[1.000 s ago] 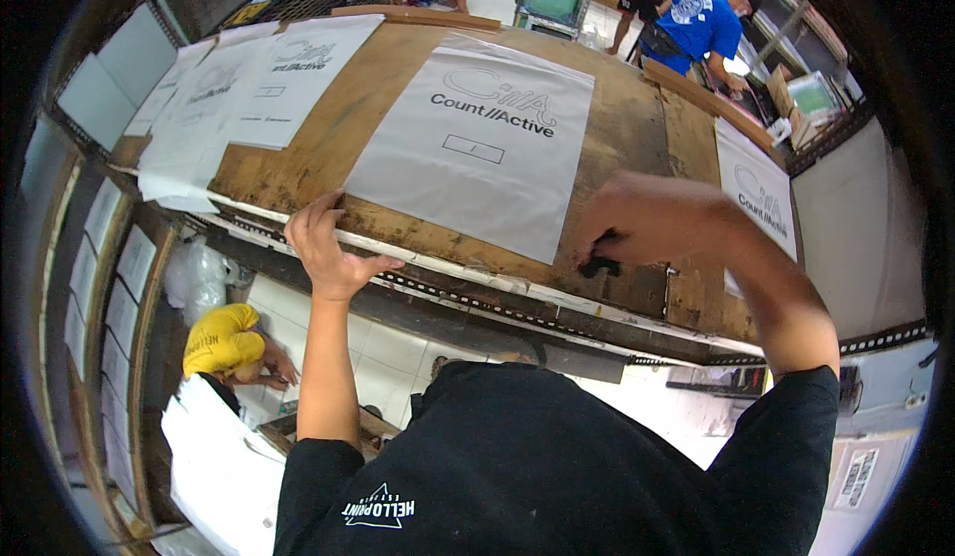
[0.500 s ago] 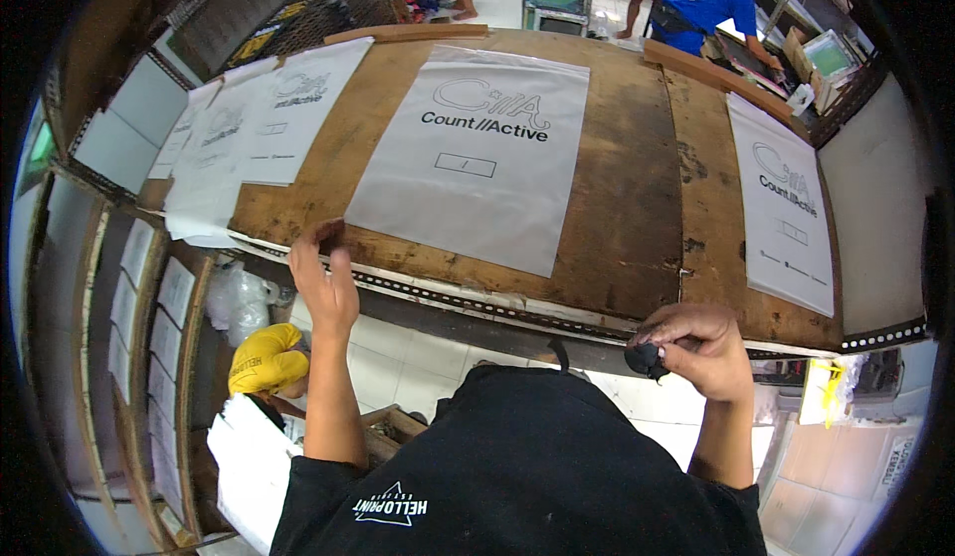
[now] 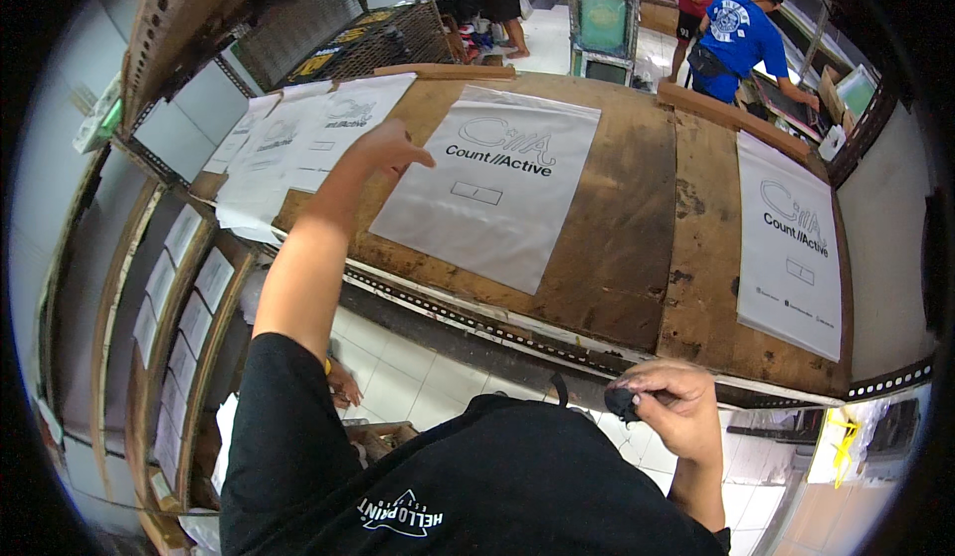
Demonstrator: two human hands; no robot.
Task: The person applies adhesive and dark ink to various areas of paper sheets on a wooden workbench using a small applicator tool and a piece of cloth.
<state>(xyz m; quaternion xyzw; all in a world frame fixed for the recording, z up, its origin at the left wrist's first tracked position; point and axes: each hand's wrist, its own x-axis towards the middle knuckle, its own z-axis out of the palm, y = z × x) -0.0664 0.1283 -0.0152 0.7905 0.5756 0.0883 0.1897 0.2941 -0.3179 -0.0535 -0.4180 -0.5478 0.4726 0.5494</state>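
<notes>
Near edge: perforated metal strip point(image 3: 438, 309) along the front of the bench point(image 3: 627, 213).
Far edge: long wooden strip point(image 3: 731, 123) on the right; shorter wooden piece point(image 3: 438, 72) left of it.
Room on the bench: broad band of stained brown wood between middle sheet and right sheet point(image 3: 789, 258); narrower band left of middle sheet, before the overlapping sheets point(image 3: 298, 153).
Middle sheet: white, dark print, lying flat, slightly askew; its lower corner close to the near edge.
Sheet to hands: middle sheet point(image 3: 487, 228) just right of and below left hand point(image 3: 396, 148); well apart from right hand point(image 3: 676, 407), up and left of it.
Left hand: reaching over the wood, fingers bent, tips by the sheet's left edge; cannot tell whether touching or how far closed.
Right hand: at the near edge, fingers and thumb closed on a black wad point(image 3: 623, 404).
</notes>
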